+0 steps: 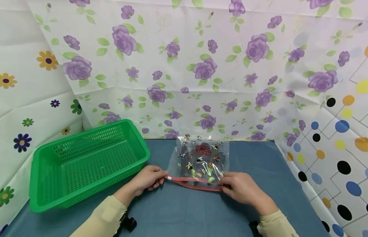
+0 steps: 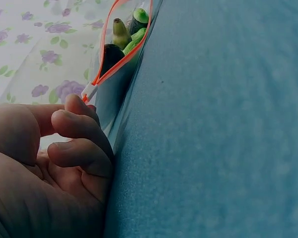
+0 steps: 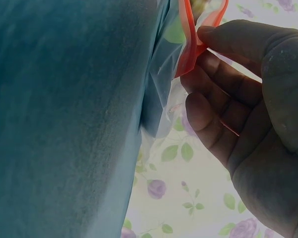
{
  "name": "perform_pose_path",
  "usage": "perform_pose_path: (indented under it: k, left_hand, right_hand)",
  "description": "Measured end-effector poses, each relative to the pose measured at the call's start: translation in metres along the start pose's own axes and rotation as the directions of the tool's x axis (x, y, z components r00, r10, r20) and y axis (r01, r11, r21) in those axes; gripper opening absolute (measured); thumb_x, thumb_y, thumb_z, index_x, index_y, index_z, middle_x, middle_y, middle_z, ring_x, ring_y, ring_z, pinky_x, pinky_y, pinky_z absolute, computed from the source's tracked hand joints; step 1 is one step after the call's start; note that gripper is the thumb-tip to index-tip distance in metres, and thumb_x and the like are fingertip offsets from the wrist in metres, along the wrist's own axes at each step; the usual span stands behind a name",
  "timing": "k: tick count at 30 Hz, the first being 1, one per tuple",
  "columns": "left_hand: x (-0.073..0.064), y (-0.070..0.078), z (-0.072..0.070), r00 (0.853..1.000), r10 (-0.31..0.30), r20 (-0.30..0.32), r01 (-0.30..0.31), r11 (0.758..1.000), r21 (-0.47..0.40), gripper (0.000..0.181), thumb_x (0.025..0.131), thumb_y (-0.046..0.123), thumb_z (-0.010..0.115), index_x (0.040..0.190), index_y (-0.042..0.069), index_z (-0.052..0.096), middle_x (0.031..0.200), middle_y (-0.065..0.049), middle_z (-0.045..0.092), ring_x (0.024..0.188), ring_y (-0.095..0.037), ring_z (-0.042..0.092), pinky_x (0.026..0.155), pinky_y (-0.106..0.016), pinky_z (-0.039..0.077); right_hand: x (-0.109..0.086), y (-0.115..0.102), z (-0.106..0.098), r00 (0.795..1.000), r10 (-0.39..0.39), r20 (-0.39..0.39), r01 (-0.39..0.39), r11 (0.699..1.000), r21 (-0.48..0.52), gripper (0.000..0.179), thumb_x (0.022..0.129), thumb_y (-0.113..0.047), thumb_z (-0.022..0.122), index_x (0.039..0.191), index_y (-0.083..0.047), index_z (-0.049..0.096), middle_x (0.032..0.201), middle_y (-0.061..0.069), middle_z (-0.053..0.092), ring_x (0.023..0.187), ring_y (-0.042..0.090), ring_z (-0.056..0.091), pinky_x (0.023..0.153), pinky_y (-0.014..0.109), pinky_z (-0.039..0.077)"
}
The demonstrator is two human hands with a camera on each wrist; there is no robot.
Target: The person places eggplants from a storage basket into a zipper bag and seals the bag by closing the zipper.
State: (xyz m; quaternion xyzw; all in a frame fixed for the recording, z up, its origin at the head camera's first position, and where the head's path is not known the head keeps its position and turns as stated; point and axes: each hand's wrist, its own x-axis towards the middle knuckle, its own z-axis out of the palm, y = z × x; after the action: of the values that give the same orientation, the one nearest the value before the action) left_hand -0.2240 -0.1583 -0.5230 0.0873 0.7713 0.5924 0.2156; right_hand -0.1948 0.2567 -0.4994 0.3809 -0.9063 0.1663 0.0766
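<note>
A clear zip bag (image 1: 201, 154) with cartoon prints and a red zip edge lies on the blue cloth. Its mouth gapes toward me, and the white slider (image 1: 169, 178) sits at the left corner. My left hand (image 1: 148, 179) pinches that corner beside the slider. With thumb and fingers, my right hand (image 1: 241, 186) grips the right end of the red edge (image 3: 188, 54). Inside the bag are several dark, rounded pieces with green ends; a yellow-green stubby tip (image 2: 120, 33) and a bright green piece (image 2: 135, 40) show through the mouth in the left wrist view.
A green perforated plastic basket (image 1: 98, 179) stands on the blue cloth (image 1: 184, 214) at the left, close to my left hand. Behind the table hangs a white sheet (image 1: 184, 108) with purple flowers. Patterned sheets also hang at the left and right sides.
</note>
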Motion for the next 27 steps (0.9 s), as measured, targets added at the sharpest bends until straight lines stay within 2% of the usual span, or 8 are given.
perform_pose_path:
  k: [10, 19, 27]
  left_hand:
    - [0.0014, 0.0017, -0.0036, 0.999, -0.010, 0.030, 0.011, 1.000, -0.028, 0.041, 0.112, 0.030, 0.068, 0.082, 0.003, 0.071, 0.067, -0.002, 0.059, 0.052, -0.011, 0.043, 0.049, -0.028, 0.037]
    - [0.0015, 0.0008, -0.0036, 0.998, -0.013, 0.058, 0.014, 1.000, -0.023, 0.036, 0.112, 0.027, 0.068, 0.095, -0.004, 0.076, 0.069, 0.000, 0.061, 0.053, -0.011, 0.044, 0.050, -0.027, 0.036]
    - [-0.0014, 0.0001, -0.0029, 0.998, -0.023, 0.064, 0.024, 0.999, -0.025, 0.037, 0.112, 0.027, 0.068, 0.091, -0.002, 0.075, 0.066, 0.001, 0.059, 0.052, -0.010, 0.042, 0.050, -0.028, 0.036]
  right_hand:
    - [0.0008, 0.0024, -0.0009, 1.000, 0.009, 0.005, -0.009, 1.000, -0.015, 0.016, 0.096, -0.012, 0.088, 0.106, -0.024, 0.087, 0.095, -0.014, 0.070, 0.076, -0.002, 0.062, 0.064, 0.030, 0.054]
    - [-0.0011, 0.0030, -0.0003, 1.000, 0.016, 0.013, -0.016, 1.000, -0.010, 0.016, 0.097, -0.012, 0.088, 0.106, -0.024, 0.087, 0.097, -0.014, 0.071, 0.079, 0.000, 0.065, 0.067, 0.032, 0.056]
    - [0.0007, -0.0024, -0.0024, 1.000, 0.024, 0.016, -0.025, 0.998, 0.059, 0.011, 0.100, -0.020, 0.087, 0.110, -0.023, 0.086, 0.099, -0.015, 0.070, 0.071, -0.007, 0.055, 0.061, 0.024, 0.049]
